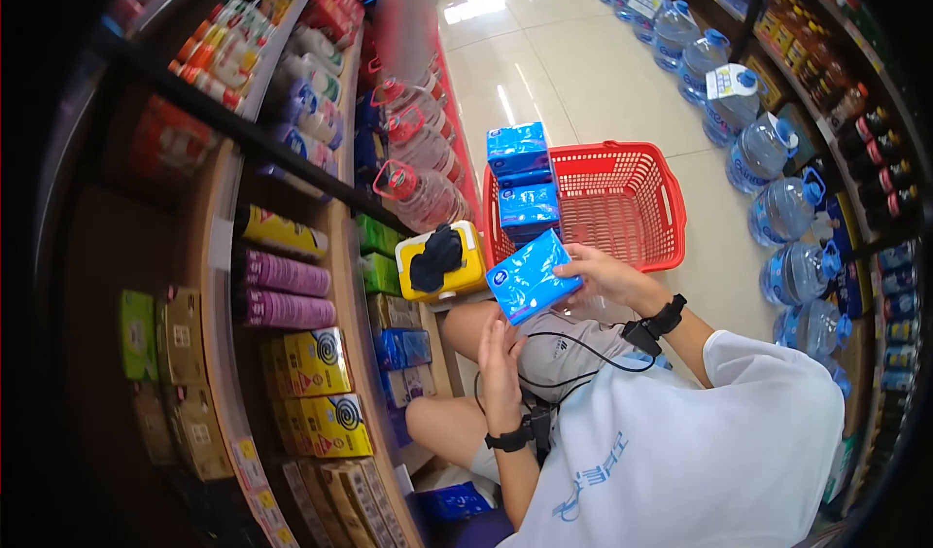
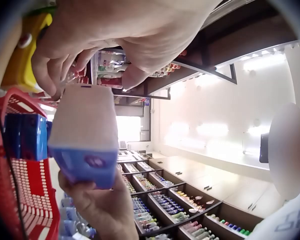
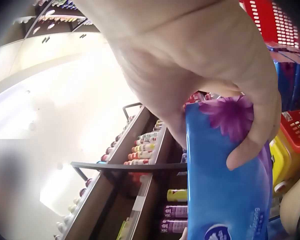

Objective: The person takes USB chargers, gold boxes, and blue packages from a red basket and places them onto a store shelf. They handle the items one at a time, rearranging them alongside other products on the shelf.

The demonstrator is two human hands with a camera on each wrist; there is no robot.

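My right hand [image 1: 604, 278] grips a blue tissue pack [image 1: 530, 278] at one end, with the thumb over its upper face. A purple flower and a round white logo show on the tissue pack [image 3: 222, 175] in the right wrist view. My left hand [image 1: 501, 368] is at the pack's near lower corner, its fingers fairly straight and fingertips right at the edge. In the left wrist view, the left hand [image 2: 125, 30] spans above the pale end of the pack. Similar blue packs [image 1: 530, 208] stand stacked in the left part of a red basket [image 1: 671, 208].
A yellow box [image 1: 465, 274] with a black item [image 1: 437, 258] on top stands beside the basket. Shelves [image 1: 222, 218] of boxes and bottles rise at left. Large water bottles [image 1: 763, 154] line the right side. A black cable [image 1: 583, 381] runs between the wrists.
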